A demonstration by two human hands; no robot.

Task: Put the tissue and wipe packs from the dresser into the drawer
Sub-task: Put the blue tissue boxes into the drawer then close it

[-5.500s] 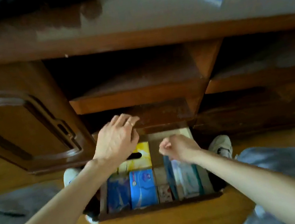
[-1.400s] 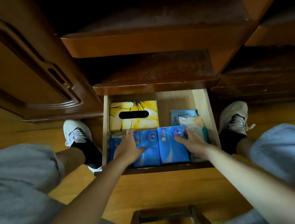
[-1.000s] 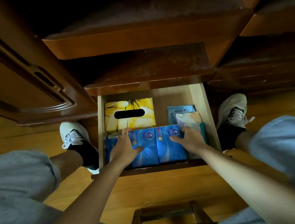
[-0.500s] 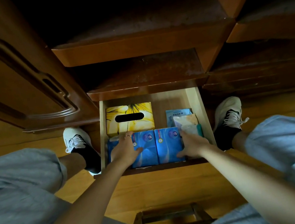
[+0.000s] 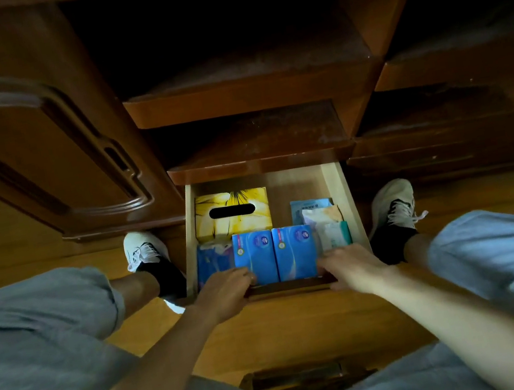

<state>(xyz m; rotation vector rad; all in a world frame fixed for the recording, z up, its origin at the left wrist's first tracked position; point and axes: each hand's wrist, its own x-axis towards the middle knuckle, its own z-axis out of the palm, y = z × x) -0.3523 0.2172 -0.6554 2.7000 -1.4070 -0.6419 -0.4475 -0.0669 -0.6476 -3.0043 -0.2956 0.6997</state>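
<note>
The open wooden drawer sits low between my feet. Inside lie a yellow tissue box at the back left, two blue tissue packs side by side in front, a darker blue pack at the left, and several pale wipe packs stacked at the right. My left hand grips the drawer's front edge at its left. My right hand grips the same front edge at its right. Both hands' fingertips curl over the front panel.
Two dark shelves jut out above the drawer. A cabinet door stands at the left. My white shoes flank the drawer on the wooden floor. A low wooden stool is under me.
Both hands have slid back off the blue packs to the drawer's front edge and closed on it. The packs lie where they were.
</note>
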